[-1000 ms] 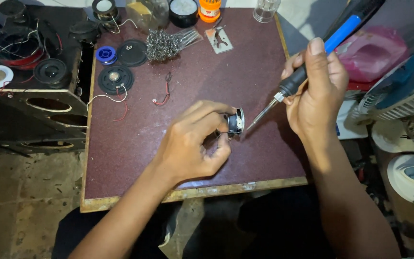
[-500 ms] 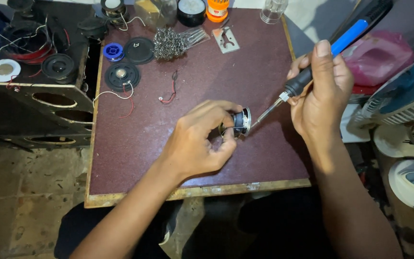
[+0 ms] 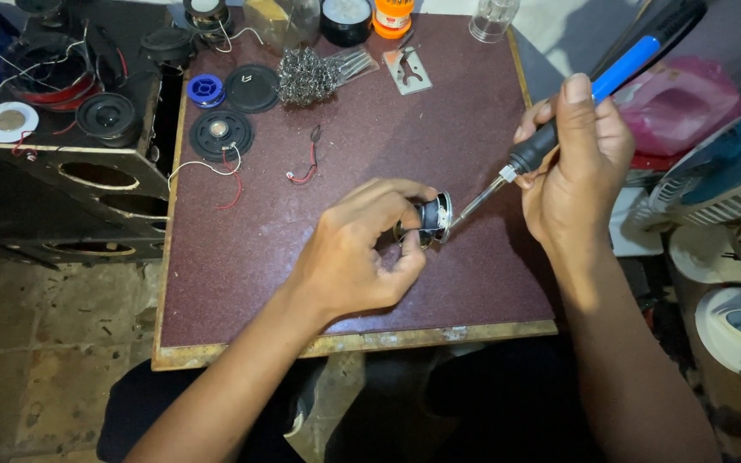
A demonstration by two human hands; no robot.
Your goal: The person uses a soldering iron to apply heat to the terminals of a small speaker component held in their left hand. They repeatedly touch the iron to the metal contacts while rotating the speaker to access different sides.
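Observation:
My left hand [image 3: 352, 255] grips a small round speaker [image 3: 433, 218], held on its edge just above the dark red tabletop [image 3: 370, 137]. My right hand [image 3: 572, 167] holds a soldering iron [image 3: 559, 129] with a black grip and blue handle. Its metal tip touches the right side of the speaker. A short red and white wire piece [image 3: 306, 163] lies on the table behind my left hand.
Toward the back of the table sit a flat black speaker with wires [image 3: 220, 135], a black disc [image 3: 251, 87], a blue solder spool [image 3: 206, 89], a steel wool tip cleaner [image 3: 309, 75], a metal plate [image 3: 407, 69] and jars. A black speaker box [image 3: 87, 167] stands at the left. A pink bag [image 3: 679, 99] and a fan [image 3: 722, 184] are at the right.
The soldering iron tip has come in to touch the small speaker. My left hand keeps its grip with only a slight shift. The camera view moved a little.

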